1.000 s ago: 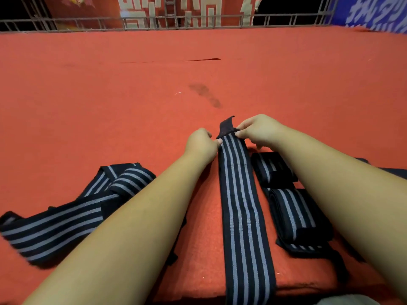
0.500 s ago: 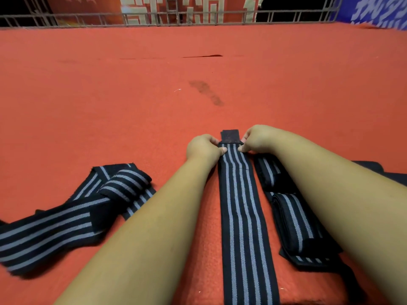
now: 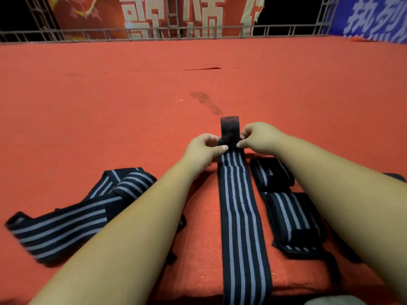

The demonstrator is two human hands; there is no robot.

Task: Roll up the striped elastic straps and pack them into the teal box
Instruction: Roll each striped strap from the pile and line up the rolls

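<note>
A long black strap with grey stripes (image 3: pixel 239 216) lies straight down the middle of the red carpet, running toward me. Its plain black end tab stands up at the far end. My left hand (image 3: pixel 203 149) pinches the strap's left edge just below the tab, and my right hand (image 3: pixel 258 137) pinches the right edge opposite. Two rolled straps sit to the right: one (image 3: pixel 269 175) behind, one (image 3: pixel 293 219) nearer. A loose tangled strap (image 3: pixel 72 216) lies at the left. No teal box is in view.
Red carpet (image 3: pixel 132 106) stretches far ahead, with a dark stain (image 3: pixel 206 103) beyond the hands. A metal railing (image 3: pixel 154 34) and banners stand at the far edge. The carpeted platform's near edge drops off at the bottom of the frame.
The strap's black end tab lay flat half a second ago; it now stands upright between my hands. Both hands stay pinched at the strap's far end.
</note>
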